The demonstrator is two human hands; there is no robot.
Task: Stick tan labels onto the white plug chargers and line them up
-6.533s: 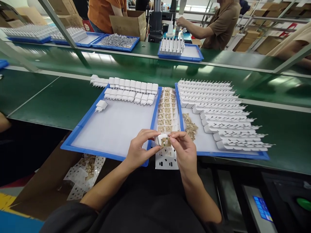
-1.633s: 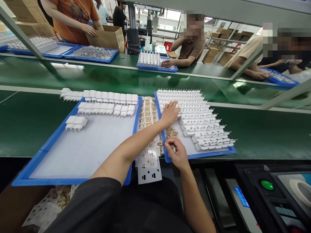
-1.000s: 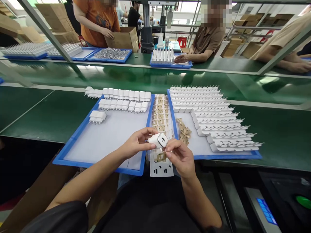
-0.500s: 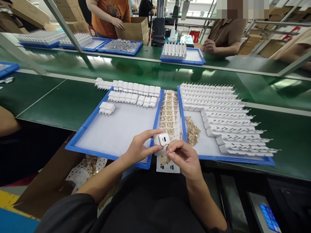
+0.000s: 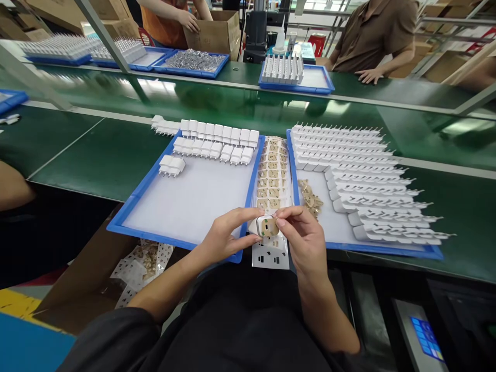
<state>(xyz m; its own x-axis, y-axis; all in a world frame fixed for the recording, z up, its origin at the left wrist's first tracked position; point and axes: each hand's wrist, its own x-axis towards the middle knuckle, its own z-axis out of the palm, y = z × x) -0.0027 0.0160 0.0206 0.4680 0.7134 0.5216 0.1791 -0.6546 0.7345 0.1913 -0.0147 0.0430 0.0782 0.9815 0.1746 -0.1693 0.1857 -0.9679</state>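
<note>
Left hand (image 5: 225, 238) fingers pinch a small white charger (image 5: 259, 226) near the body, over the gap between two blue trays. Right hand (image 5: 306, 240) fingertips press a tan sticker (image 5: 268, 227) onto its face. Just beyond lies the sticker sheet (image 5: 272, 173); the right tray (image 5: 387, 247) holds rows of chargers. If pressed unevenly, the sticker may well land crooked or wrinkle.

The charger (image 5: 259, 226) is smooth white plastic with a tan, paper-like sticker (image 5: 268, 226) on its face. The trays (image 5: 127, 209) are blue plastic lined with matt white sheet. The counter (image 5: 96, 155) is glossy green. Cardboard box (image 5: 215, 31) looks matt brown.
</note>
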